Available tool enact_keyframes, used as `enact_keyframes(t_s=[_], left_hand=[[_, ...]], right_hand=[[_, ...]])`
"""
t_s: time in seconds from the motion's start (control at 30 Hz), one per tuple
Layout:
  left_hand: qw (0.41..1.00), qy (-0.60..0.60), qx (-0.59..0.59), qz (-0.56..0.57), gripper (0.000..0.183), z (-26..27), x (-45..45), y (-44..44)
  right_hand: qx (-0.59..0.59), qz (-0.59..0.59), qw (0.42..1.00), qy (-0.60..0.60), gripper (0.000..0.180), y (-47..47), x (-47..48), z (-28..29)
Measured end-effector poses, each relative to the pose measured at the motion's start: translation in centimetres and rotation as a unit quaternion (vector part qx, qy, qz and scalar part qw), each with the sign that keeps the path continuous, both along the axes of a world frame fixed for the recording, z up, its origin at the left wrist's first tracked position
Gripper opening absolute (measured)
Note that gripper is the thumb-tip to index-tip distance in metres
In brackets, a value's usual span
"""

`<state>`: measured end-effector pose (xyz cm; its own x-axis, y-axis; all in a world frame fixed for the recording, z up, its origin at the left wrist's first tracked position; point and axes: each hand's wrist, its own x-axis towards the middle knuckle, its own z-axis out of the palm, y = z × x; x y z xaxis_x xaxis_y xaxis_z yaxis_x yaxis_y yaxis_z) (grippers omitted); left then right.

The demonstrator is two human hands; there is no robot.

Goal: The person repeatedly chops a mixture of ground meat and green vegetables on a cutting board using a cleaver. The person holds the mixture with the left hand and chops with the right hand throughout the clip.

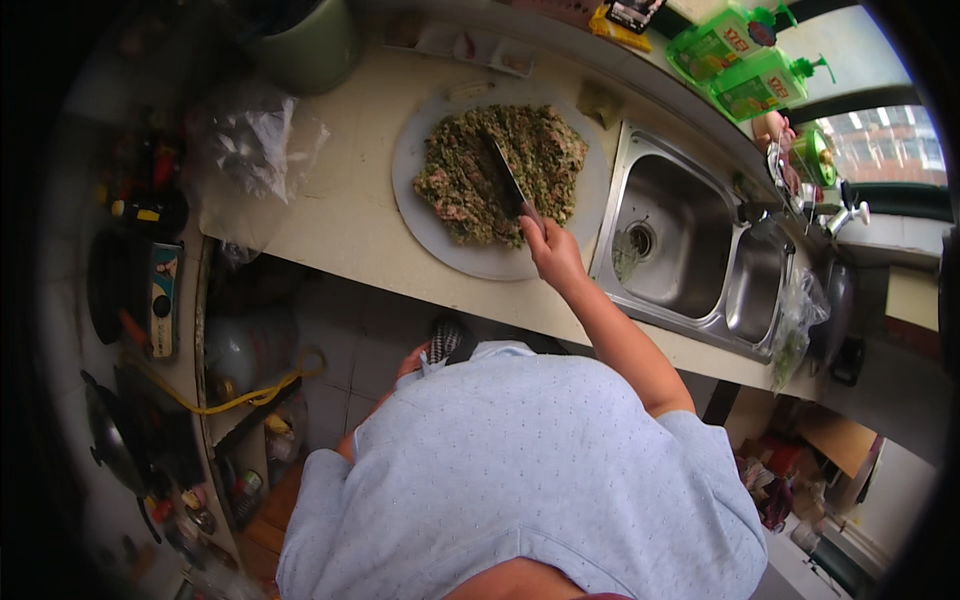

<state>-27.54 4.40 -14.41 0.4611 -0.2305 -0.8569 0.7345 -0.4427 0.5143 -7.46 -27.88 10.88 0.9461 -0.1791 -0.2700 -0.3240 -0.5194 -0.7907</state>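
On a round pale cutting board (420, 232) lies a broad mound of chopped meat mixed with greens (457, 172). My right hand (553, 251) is closed on the handle of a kitchen knife (510, 176), whose dark blade rests across the mound, tip pointing up and left. My left hand (412, 361) hangs low beside my body at the counter's front, partly hidden by my shirt; its fingers cannot be made out well. A pale compartment dish (476, 49) stands behind the board.
A two-basin steel sink (675, 232) adjoins the board on the right, with a plastic bag of greens (795, 322) beyond. Green pump bottles (757, 82) line the window sill. Left are a clear plastic bag (255, 150), a green bucket (311, 49) and a gas stove (161, 300).
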Motion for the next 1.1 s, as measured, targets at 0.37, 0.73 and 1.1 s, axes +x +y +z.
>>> enact_keyframes(t_s=[0.37, 0.73, 1.1], left_hand=[[1.000, 0.001, -0.003, 0.009, 0.031, -2.0, 0.2, 0.2], [0.999, 0.010, -0.011, 0.044, 0.031, -3.1, -0.4, 0.7], [0.922, -0.114, -0.079, 0.361, 0.032, 2.5, 4.0, 2.2]], right_hand=[[-0.011, -0.011, 1.000, -0.003, 0.044, 0.5, 0.3, 0.0], [0.035, -0.013, 0.999, -0.020, 0.038, 1.0, 0.0, -0.4], [-0.126, 0.142, 0.975, -0.115, 0.026, 0.6, -2.9, 1.5]])
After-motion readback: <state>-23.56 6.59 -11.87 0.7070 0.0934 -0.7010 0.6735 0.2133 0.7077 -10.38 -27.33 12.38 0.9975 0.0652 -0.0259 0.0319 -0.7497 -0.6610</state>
